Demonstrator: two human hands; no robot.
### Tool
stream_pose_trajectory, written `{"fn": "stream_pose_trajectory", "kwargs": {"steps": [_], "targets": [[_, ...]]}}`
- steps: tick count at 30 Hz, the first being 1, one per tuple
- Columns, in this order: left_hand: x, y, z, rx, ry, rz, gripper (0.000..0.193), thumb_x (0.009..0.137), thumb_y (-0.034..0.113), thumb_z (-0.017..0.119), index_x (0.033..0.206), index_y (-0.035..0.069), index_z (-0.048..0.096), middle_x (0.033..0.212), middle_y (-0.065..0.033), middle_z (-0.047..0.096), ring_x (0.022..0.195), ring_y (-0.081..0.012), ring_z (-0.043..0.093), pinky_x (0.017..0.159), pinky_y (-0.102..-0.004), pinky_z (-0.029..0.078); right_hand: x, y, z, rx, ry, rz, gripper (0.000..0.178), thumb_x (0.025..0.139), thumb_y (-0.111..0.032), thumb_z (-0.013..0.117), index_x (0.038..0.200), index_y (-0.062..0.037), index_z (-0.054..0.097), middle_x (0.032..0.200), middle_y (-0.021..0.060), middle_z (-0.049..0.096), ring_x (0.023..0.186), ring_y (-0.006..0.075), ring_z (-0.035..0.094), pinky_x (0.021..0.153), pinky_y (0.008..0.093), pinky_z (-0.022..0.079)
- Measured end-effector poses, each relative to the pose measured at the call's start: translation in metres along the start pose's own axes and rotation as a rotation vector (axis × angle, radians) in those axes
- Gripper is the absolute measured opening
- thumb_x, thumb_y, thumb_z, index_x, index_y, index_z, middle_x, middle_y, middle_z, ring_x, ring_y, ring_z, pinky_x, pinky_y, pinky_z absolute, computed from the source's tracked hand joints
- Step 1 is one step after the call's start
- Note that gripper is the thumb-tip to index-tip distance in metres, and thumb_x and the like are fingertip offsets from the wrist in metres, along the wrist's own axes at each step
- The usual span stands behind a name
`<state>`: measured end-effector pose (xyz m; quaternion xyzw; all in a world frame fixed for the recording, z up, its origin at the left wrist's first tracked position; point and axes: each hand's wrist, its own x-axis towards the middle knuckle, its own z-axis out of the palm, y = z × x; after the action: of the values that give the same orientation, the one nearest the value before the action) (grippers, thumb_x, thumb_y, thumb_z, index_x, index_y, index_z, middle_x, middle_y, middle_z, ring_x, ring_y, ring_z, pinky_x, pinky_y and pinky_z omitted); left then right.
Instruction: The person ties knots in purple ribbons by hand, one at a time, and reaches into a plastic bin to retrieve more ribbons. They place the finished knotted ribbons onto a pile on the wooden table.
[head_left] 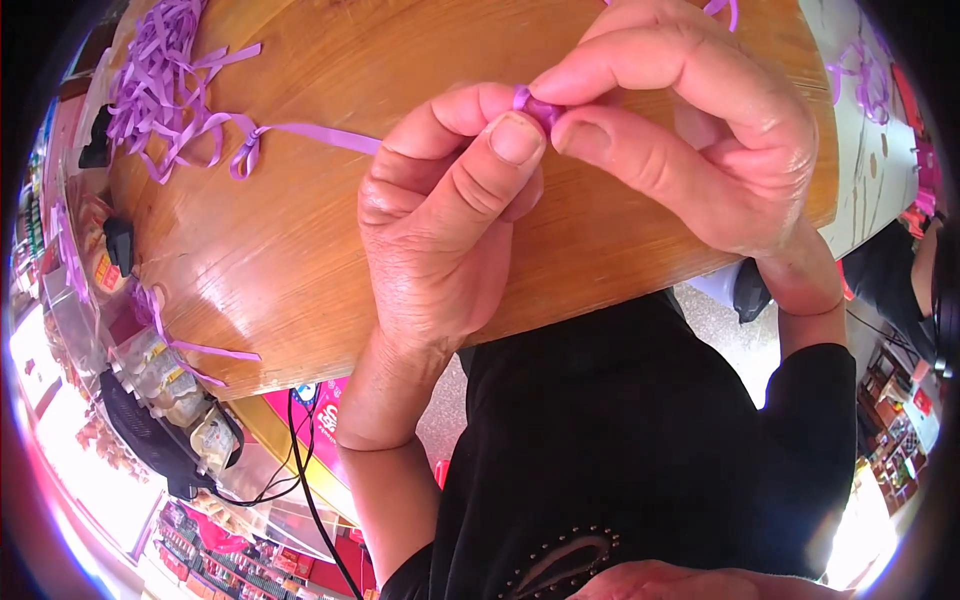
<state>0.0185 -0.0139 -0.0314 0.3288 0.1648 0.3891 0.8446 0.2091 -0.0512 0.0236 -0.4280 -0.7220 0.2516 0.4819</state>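
I have both hands up close over the round wooden table (pixel 300 250), and the whole matter sits in the small gap where they meet. A little wad of purple ribbon (pixel 537 106) is pinched between them: my left hand (pixel 445 230) comes at it from seven o'clock, thumb and forefinger clenched on its left side, and my right hand (pixel 700 130) comes from three o'clock, thumb and forefinger closed on its right side. Neither hand is nearer; both touch it. So little of the piece shows that I cannot tell its long axis, only that the visible bit runs roughly across from one grip to the other.

Counting: one pinched piece, two hands on it. At ten o'clock from my fingers one knotted ribbon loop (pixel 250 150) lies flat, its tail pointing back toward my left hand. Beyond it, at the table's far left edge, one loose pile of ribbon strips (pixel 155 80) is too tangled to count. Another strand (pixel 190 348) trails off the table's near edge at eight o'clock.
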Motion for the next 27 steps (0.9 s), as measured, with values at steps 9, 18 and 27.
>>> {"fn": "stream_pose_trajectory", "kwargs": {"steps": [9,18,27], "targets": [[0.001,0.000,-0.005,-0.019,0.008,-0.060,0.021,0.094,0.008,0.054,0.113,0.001,0.060,0.112,-0.0122,0.063,0.108,-0.0228,0.059,0.099,-0.0399,0.044,0.003,0.000,-0.007,-0.024,-0.076,0.039,0.016,0.078,0.005,0.071,0.094,0.0018,0.068,0.083,0.0104,0.064,0.071,0.0158,0.063,0.058,0.0233,0.045],[0.002,0.001,0.010,0.012,0.027,-0.044,0.022,0.086,-0.002,0.066,0.108,-0.001,0.063,0.100,-0.0046,0.066,0.092,-0.0096,0.059,0.086,-0.0216,0.046,-0.010,0.010,-0.003,0.578,-0.051,0.600,0.008,0.085,0.001,0.065,0.092,-0.0002,0.068,0.086,0.0067,0.065,0.076,0.0101,0.061,0.065,0.0196,0.044],[0.003,0.002,0.005,-0.016,0.034,-0.087,0.022,0.085,-0.003,0.067,0.107,0.000,0.064,0.099,-0.0038,0.066,0.091,-0.0080,0.058,0.084,-0.0203,0.046,-0.016,0.019,0.000,0.539,0.107,0.602,0.009,0.085,0.001,0.064,0.093,-0.0002,0.068,0.088,0.0053,0.067,0.079,0.0092,0.061,0.069,0.0199,0.046]]}}
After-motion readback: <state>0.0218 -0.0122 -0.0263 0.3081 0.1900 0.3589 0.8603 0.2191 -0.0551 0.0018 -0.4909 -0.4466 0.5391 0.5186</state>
